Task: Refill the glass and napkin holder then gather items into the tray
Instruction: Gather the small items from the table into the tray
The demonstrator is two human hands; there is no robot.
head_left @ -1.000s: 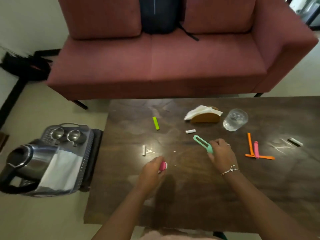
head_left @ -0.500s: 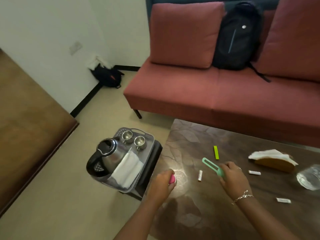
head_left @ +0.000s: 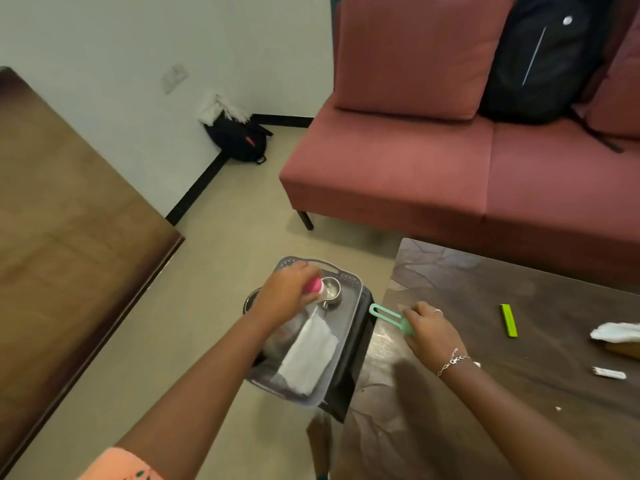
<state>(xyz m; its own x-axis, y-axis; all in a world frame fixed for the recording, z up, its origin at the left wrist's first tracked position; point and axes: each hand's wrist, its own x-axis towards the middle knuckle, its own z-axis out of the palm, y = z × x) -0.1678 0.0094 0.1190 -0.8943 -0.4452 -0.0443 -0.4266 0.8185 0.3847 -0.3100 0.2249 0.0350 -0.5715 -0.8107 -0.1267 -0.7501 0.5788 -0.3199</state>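
Your left hand (head_left: 287,294) moved off the table (head_left: 519,393) and now holds the pink thing (head_left: 313,285) over the tray (head_left: 349,277). Your right hand (head_left: 431,332) grips the green clip (head_left: 388,317).

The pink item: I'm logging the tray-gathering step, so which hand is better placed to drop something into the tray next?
Left. The left hand holds the pink item directly over the tray, beside the steel cup. The right hand grips the green clip over the table edge.
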